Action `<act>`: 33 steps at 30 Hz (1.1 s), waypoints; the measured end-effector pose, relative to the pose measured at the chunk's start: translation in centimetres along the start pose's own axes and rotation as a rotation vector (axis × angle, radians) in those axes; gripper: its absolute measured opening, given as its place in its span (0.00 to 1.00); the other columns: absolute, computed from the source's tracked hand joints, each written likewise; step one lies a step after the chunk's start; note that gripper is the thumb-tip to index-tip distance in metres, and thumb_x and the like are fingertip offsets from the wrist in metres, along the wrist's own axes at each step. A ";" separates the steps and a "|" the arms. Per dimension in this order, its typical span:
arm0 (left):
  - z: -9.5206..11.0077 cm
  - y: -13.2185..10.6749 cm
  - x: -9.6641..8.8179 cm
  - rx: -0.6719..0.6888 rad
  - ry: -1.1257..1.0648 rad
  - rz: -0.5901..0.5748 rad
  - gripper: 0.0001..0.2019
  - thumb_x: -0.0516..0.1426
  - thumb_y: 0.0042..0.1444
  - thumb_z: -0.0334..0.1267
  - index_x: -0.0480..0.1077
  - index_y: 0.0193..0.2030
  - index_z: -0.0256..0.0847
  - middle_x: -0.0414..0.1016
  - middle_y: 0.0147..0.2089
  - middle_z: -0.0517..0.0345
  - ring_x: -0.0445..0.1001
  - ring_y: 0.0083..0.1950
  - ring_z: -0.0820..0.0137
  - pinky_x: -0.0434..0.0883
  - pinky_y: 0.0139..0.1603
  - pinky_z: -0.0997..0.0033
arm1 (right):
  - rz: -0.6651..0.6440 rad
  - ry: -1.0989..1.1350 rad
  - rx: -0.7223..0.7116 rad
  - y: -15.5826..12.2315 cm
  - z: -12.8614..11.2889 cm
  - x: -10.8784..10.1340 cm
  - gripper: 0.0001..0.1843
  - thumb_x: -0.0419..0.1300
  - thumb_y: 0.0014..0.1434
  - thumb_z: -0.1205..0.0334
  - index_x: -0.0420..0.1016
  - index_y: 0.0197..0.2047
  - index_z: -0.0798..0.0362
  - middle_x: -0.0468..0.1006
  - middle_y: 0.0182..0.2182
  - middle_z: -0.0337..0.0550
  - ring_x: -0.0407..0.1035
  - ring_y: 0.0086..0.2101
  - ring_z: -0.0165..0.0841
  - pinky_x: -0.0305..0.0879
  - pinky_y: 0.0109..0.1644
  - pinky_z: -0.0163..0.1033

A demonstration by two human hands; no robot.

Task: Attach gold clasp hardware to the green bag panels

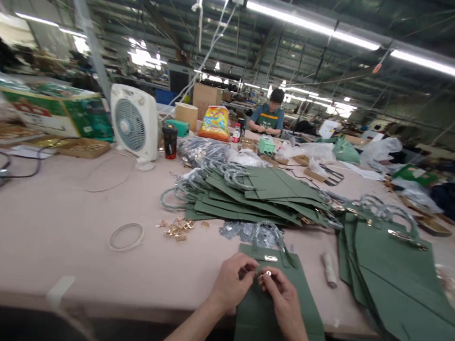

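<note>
My right hand (pixel 282 299) pinches a small shiny gold metal fitting (pixel 267 273) between thumb and fingers. Close beside it, my left hand (pixel 233 279) has its fingers pressed together near the same fitting; what they grip is hidden. Beneath both hands lies a dark green bag piece (pixel 276 336), hanging over the table's front edge. It has a gold plate (pixel 270 258) near its top, and a plastic-wrapped handle (pixel 264 233) rises from that end. Loose gold fittings (pixel 176 230) lie in a small heap to the left.
Behind my hands is a stack of green bag pieces (pixel 257 195), with more finished-looking pieces (pixel 398 273) at right. A tape ring (pixel 126 237), a small roll (pixel 329 270) and a white fan (pixel 133 121) are on the table (pixel 36 238). A co-worker (pixel 268 118) sits opposite.
</note>
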State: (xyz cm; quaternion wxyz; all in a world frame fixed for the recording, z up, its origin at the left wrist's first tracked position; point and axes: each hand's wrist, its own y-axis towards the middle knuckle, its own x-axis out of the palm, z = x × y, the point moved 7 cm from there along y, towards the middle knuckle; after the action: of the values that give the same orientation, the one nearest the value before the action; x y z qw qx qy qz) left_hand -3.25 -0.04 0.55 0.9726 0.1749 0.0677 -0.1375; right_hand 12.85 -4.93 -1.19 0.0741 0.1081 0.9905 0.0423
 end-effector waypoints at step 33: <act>-3.5 -9.3 -30.9 -0.056 0.994 0.469 0.14 0.53 0.63 0.38 0.76 0.51 0.40 0.80 0.49 0.46 0.75 0.54 0.51 0.72 0.61 0.43 | -0.030 -0.419 -0.111 3.1 -0.2 8.8 0.17 0.60 0.63 0.44 0.83 0.47 0.44 0.87 0.40 0.44 0.81 0.39 0.45 0.73 0.46 0.46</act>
State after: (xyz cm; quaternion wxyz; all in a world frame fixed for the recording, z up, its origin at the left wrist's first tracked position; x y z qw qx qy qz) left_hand -35.70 0.36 -0.15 0.8323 0.2034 0.4818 0.1837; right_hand 4.98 -0.03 -1.92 0.2850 0.0955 0.9510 0.0721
